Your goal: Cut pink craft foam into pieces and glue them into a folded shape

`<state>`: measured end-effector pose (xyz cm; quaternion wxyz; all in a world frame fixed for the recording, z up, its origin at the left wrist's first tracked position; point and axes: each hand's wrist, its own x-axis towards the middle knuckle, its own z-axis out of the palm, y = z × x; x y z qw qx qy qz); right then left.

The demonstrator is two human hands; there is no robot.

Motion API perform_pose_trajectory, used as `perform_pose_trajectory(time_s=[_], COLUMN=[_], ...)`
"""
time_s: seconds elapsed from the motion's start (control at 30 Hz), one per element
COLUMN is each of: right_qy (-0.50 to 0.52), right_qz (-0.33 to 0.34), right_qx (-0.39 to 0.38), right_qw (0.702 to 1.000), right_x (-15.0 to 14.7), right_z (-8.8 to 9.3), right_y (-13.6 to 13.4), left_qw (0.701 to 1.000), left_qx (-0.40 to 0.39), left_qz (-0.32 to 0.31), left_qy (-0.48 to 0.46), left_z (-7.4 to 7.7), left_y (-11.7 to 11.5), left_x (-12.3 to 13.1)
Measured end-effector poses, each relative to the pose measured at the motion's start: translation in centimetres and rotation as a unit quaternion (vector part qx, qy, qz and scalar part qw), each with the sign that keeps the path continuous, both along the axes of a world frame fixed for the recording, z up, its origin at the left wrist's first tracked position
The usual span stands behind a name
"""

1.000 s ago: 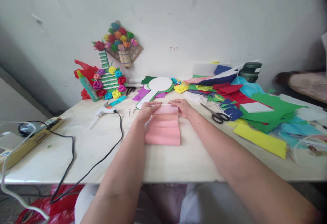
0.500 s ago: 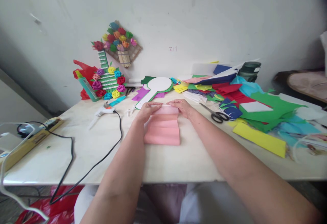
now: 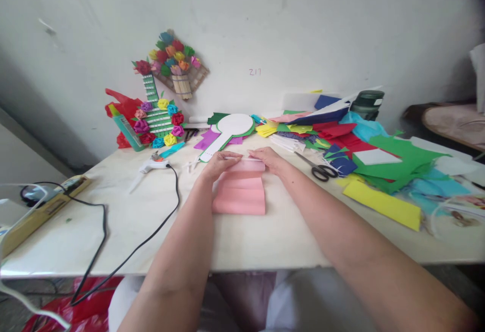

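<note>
Head view, left fingers [image 3: 232, 156] and right fingers [image 3: 259, 153] pinching pink paper [image 3: 242, 196], white cut-out [image 3: 237, 124] beyond, glue gun [image 3: 153, 164] left, scissors [image 3: 323, 172] right.

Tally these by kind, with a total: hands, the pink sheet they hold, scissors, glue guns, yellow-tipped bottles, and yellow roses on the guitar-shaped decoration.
Hands (left hand, right hand): 2
Pink paper sheet: 1
Scissors: 1
Glue gun: 1
Yellow-tipped bottle: 1
Yellow roses on the guitar-shaped decoration: 2
Total: 8
</note>
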<state>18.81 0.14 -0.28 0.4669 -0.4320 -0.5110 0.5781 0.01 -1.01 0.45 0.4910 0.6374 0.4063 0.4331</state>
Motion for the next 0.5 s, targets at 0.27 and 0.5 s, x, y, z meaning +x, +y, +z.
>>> perform_pose_trajectory(time_s=[0.27, 0.5], right_qy=[-0.016, -0.045], right_qz=[0.053, 0.045], right_qx=[-0.008, 0.033], right_qw=[0.998, 0.997], right_x=[-0.03, 0.11], right_z=[0.51, 0.26], right_y=[-0.61, -0.39], left_qw=[1.0, 1.0], left_qx=[0.013, 0.015], left_qz=[-0.012, -0.003], left_qy=[0.003, 0.005], left_z=[0.19, -0.22], left_y=[-0.14, 0.26], left_x=[0.25, -0.08])
